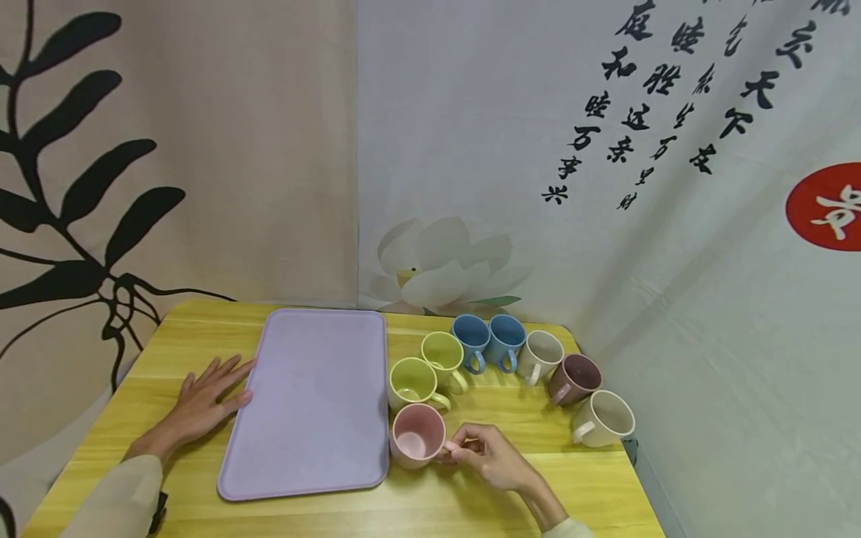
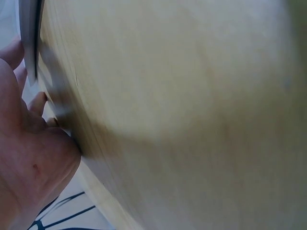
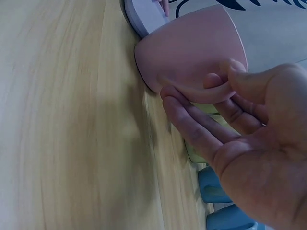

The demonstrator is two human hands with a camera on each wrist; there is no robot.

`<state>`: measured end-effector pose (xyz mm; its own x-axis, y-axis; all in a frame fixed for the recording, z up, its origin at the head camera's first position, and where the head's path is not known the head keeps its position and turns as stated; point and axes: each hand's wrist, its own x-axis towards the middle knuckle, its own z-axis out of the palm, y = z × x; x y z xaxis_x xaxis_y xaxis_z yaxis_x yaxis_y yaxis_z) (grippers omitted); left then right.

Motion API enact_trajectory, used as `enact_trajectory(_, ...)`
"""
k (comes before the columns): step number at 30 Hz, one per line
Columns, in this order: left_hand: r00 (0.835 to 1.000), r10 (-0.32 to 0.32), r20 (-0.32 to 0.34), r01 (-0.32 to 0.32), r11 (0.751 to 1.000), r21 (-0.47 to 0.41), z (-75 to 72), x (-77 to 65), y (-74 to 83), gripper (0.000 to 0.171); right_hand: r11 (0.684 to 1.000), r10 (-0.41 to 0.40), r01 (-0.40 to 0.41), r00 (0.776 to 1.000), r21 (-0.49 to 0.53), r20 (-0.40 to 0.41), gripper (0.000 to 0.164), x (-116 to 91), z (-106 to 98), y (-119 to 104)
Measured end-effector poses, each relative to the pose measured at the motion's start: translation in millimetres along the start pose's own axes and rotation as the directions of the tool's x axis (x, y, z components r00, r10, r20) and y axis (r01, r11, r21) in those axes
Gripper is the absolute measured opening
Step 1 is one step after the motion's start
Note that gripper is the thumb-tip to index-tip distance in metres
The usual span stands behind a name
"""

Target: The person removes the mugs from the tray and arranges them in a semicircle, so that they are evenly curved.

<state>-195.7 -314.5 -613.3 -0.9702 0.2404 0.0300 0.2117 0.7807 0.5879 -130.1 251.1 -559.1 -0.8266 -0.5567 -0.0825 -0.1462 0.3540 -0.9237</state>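
Observation:
A pink mug (image 1: 412, 448) stands upright on the wooden table beside the right edge of a lavender tray (image 1: 306, 418). My right hand (image 1: 494, 457) pinches its handle between thumb and fingers; the right wrist view shows the grip on the handle (image 3: 211, 93) closely. At the tray's left edge rests my left hand (image 1: 205, 403), fingers spread, with fingertips touching the rim. In the left wrist view that hand (image 2: 33, 158) lies at the far left, part of it cut off. Behind the pink mug stand two yellow-green mugs (image 1: 412, 385), close by the tray.
Two blue mugs (image 1: 471, 336) stand at the back of the table (image 1: 525, 418). Farther right, a grey-white mug (image 1: 541, 357), a dark mauve mug (image 1: 575, 379) and a cream mug (image 1: 605, 418) follow the right edge. A printed curtain (image 1: 471, 149) hangs behind.

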Motion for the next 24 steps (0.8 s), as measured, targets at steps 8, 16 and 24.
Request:
enact_trajectory(8,1.0,0.008,-0.006,-0.008,1.0,-0.005,0.0,-0.5,-0.3,0.067,0.999,-0.017,0.017,1.0,-0.036,-0.009,0.011,5.6,-2.3,1.4)
enact_trajectory(16,1.0,0.009,-0.003,-0.009,1.0,-0.003,-0.5,-0.1,1.4,0.066,0.996,-0.056,0.055,0.998,-0.077,-0.012,0.016,10.6,-7.3,5.8)
enact_trajectory(24,1.0,0.01,-0.003,-0.01,1.0,-0.002,-0.7,-0.7,1.6,0.066,0.991,-0.066,0.067,0.998,-0.112,0.015,0.016,14.7,-13.0,4.2)
